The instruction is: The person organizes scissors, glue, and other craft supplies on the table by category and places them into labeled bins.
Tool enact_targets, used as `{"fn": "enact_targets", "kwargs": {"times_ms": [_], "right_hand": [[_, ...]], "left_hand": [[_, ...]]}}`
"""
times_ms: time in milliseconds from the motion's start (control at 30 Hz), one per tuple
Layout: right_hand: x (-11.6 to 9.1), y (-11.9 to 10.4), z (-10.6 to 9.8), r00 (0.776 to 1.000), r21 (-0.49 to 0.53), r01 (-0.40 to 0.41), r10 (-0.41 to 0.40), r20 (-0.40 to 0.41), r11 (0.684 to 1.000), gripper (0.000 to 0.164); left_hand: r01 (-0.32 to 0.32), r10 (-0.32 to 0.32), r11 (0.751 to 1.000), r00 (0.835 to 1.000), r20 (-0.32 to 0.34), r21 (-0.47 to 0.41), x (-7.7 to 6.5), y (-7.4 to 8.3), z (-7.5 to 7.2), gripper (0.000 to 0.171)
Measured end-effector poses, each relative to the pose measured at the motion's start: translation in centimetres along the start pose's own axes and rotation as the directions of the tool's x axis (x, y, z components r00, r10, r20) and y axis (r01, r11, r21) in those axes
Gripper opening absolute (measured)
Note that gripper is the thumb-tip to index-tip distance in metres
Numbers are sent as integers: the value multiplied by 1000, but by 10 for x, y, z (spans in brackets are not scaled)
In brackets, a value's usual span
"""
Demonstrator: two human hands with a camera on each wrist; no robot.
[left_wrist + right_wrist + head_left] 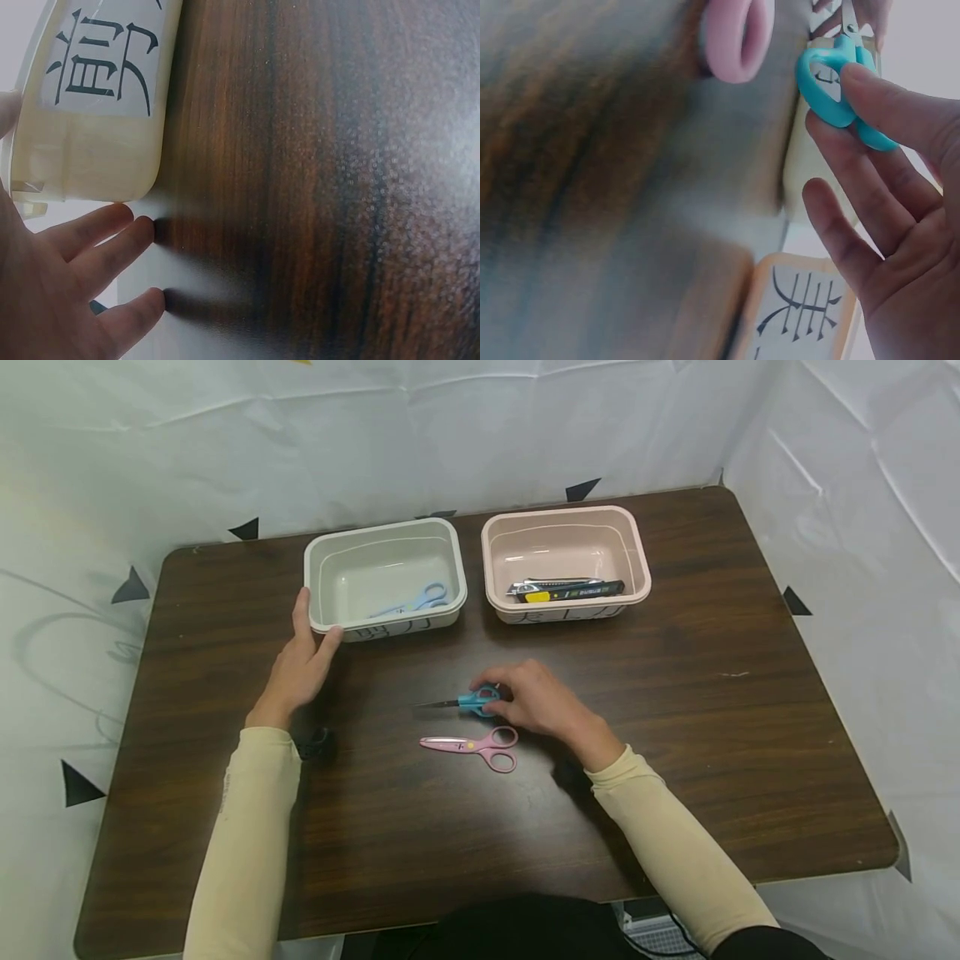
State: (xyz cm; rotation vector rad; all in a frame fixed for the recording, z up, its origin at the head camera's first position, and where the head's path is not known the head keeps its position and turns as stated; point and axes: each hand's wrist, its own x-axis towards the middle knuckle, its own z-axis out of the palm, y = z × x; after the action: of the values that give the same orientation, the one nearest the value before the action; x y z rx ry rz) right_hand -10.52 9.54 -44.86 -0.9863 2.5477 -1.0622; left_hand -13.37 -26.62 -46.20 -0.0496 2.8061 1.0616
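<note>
My right hand [536, 696] pinches the handle of teal scissors [476, 701] between thumb and fingers. Their dark blades point left in the head view; in the right wrist view the teal handle [826, 90] shows at the thumb tip, above the tabletop. Pink scissors [468, 744] lie on the table just nearer to me. My left hand [294, 668] rests at the front left corner of a pale green box [330, 631], thumb at the rim and fingers spread along its side. Light blue scissors [420, 600] lie inside that box.
To the right of the green box stands a pink box [637, 556] holding box cutters [573, 591]. Both boxes have labels with dark characters on their fronts. The brown table [712, 710] meets white sheeting [480, 435] at the back and sides.
</note>
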Motion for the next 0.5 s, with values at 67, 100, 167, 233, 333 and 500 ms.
{"fn": "enact_targets", "kwargs": {"times_ms": [67,100,167,233,333,500], "right_hand": [[1,-1,-1,999,8,26,-26,-28,1000,27],[1,-1,-2,998,12,42,-42,-42,999,26],[3,-2,-3,995,20,75,-74,-73,997,25],[5,-2,-4,989,19,106,-104,-102,994,25],[8,-2,-6,982,16,137,-134,-135,990,26],[16,-6,-9,969,-21,155,-156,-190,988,27]], "left_hand": [[-8,8,1000,1000,-3,1,1,0,0,76],[-9,9,1000,1000,-4,1,1,-1,0,76],[-10,10,1000,1000,-3,3,1,-1,0,76],[-8,8,1000,1000,-1,2,1,-2,1,77],[0,0,1000,1000,2,2,1,-3,1,78],[3,-3,1000,1000,-1,-8,1,-3,1,78]]}}
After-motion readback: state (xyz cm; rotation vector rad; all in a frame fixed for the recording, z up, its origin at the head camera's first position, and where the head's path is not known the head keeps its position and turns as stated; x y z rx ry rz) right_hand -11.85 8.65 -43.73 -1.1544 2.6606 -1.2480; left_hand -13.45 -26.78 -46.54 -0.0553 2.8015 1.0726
